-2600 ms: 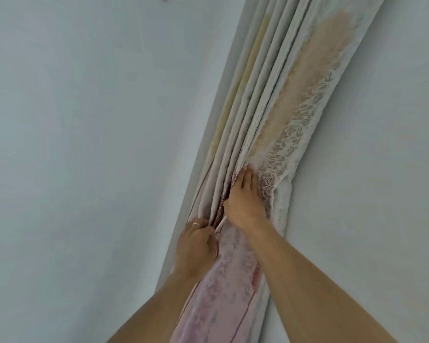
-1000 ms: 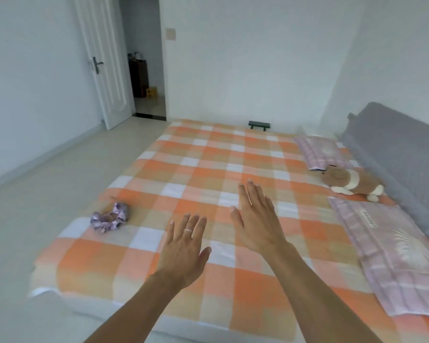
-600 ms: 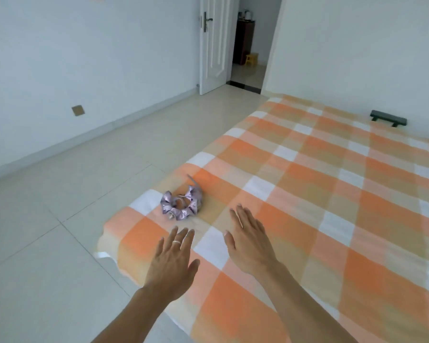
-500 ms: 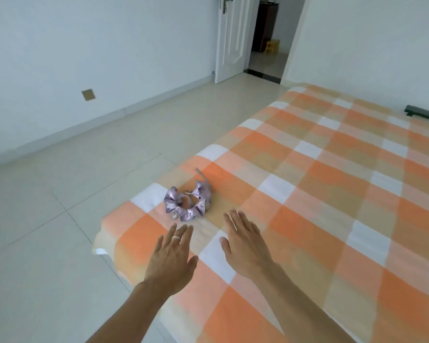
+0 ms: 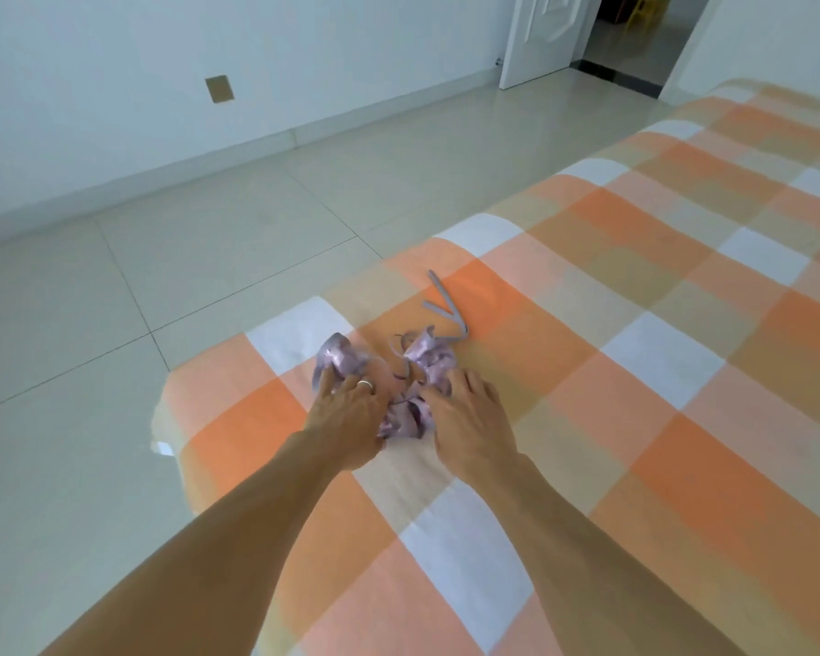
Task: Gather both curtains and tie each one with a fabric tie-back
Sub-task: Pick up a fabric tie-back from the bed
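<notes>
A purple satin fabric tie-back [image 5: 401, 414] with a thin grey-lilac strap [image 5: 441, 300] lies crumpled near the corner of the orange checked bed [image 5: 635, 419]. My left hand [image 5: 349, 419], a ring on one finger, grips the tie-back's left side. My right hand [image 5: 469, 423] grips its right side. The fabric bunches up between my two thumbs. My fingers hide part of it. No curtain is in view.
The bed's corner drops off just left of my hands to a pale tiled floor [image 5: 185, 277]. A white wall with a brass socket plate [image 5: 219, 89] runs along the back. An open white door [image 5: 540, 35] stands at the far right.
I turned from the curtain to the bed. Both open hands moved forward over the blanket and now close on the tie-back, which has bunched up between them.
</notes>
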